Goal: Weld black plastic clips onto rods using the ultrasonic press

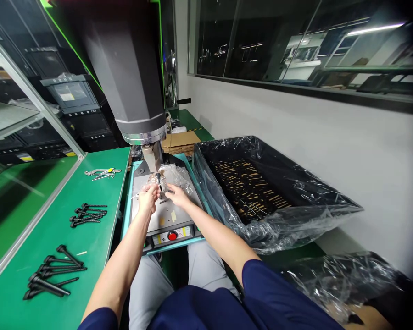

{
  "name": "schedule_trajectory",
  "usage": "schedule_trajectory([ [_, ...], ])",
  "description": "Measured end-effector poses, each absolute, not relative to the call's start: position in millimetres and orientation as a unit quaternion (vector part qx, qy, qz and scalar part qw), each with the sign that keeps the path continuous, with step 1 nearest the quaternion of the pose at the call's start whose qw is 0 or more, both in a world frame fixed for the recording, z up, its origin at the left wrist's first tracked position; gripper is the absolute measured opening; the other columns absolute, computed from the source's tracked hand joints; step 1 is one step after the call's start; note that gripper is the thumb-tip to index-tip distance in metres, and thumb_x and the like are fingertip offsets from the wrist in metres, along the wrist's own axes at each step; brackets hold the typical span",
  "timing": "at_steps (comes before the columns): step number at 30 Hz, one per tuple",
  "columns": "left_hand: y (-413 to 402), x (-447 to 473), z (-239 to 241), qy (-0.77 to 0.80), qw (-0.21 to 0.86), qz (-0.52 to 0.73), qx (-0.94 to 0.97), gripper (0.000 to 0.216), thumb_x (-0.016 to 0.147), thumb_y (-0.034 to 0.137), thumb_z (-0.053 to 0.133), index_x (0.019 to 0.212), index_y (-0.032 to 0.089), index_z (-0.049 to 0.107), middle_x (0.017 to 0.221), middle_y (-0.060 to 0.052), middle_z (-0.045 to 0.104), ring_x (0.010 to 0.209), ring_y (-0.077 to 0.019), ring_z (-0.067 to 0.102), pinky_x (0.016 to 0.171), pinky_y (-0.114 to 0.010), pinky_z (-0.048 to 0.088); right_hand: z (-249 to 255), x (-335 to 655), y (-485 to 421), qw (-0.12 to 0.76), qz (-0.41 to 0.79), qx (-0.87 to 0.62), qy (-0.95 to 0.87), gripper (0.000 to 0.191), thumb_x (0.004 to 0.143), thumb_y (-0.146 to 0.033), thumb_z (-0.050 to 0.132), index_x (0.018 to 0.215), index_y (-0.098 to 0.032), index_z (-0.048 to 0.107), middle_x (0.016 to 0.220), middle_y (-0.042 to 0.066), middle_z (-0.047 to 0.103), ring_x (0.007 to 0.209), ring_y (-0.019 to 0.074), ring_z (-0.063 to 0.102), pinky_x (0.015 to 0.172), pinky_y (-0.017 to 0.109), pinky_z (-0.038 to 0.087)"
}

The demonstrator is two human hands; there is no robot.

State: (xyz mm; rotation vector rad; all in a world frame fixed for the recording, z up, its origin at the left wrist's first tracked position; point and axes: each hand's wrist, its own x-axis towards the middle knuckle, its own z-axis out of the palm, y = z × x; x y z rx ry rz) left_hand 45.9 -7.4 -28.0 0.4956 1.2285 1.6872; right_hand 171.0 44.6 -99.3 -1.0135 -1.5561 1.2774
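Observation:
My left hand (148,198) is closed, thumb and fingers pinched together at the left side of the machine's fixture. What sits in the pinch is too small to make out. Just beside those fingertips stands a small black round-headed piece (159,178), upright under the press head. From the right, my right hand (178,196) reaches toward the same piece with its thumb and fingers apart. Whether its fingertips touch the fixture cannot be told. Both hands are above the metal base plate (158,222), below the metal press tip (152,158). Clear plastic film (181,178) lies behind them.
The grey machine column (127,68) hangs overhead. A red button (172,236) faces me. Several black threaded rods with heads (53,270) and a few metal tools (103,173) lie on the green table (99,247). At right stands a plastic-lined bin (296,188) holding many thin pieces.

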Motion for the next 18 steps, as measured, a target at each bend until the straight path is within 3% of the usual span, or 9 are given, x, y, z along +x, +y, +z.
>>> schedule_trajectory([
  [6, -16, 44, -41, 0.499, 0.513, 0.671, 0.194, 0.032, 0.067, 0.027, 0.08, 0.088, 0.015, 0.06, 0.08, -0.006, 0.069, 0.058, -0.0104, 0.065, 0.048, -0.016, 0.048, -130, 182, 4, 0.418, 0.476, -0.432, -0.641, 0.05, 0.078, -0.017, 0.062, 0.127, -0.021, 0.064, 0.132, 0.011, 0.061, 0.118, 0.0249, 0.061, 0.099, 0.042, 0.051],
  [11, -19, 43, -44, 0.485, 0.54, 0.662, 0.186, 0.035, 0.069, 0.032, 0.082, 0.092, 0.016, 0.06, 0.083, -0.006, 0.069, 0.059, -0.0103, 0.066, 0.046, -0.016, 0.048, -137, 195, 12, 0.412, 0.393, -0.508, -0.646, 0.045, 0.077, -0.015, 0.062, 0.121, -0.021, 0.067, 0.127, 0.009, 0.064, 0.119, 0.0247, 0.06, 0.107, 0.043, 0.044],
  [16, -11, 40, -33, 0.509, 0.523, 0.663, 0.166, 0.035, 0.077, 0.044, 0.073, 0.089, 0.014, 0.06, 0.075, -0.005, 0.066, 0.054, -0.0122, 0.065, 0.04, -0.018, 0.046, -138, 205, 36, 0.412, 0.361, -0.543, -0.636, 0.044, 0.076, -0.014, 0.061, 0.119, -0.017, 0.068, 0.126, 0.013, 0.063, 0.119, 0.0267, 0.059, 0.109, 0.044, 0.041],
  [18, -8, 41, -31, 0.506, 0.518, 0.669, 0.169, 0.03, 0.078, 0.04, 0.073, 0.086, 0.014, 0.059, 0.07, -0.003, 0.064, 0.053, -0.0118, 0.064, 0.04, -0.017, 0.044, -138, 209, 44, 0.413, 0.349, -0.553, -0.634, 0.044, 0.075, -0.014, 0.061, 0.118, -0.017, 0.068, 0.125, 0.013, 0.063, 0.12, 0.027, 0.059, 0.11, 0.043, 0.04],
])
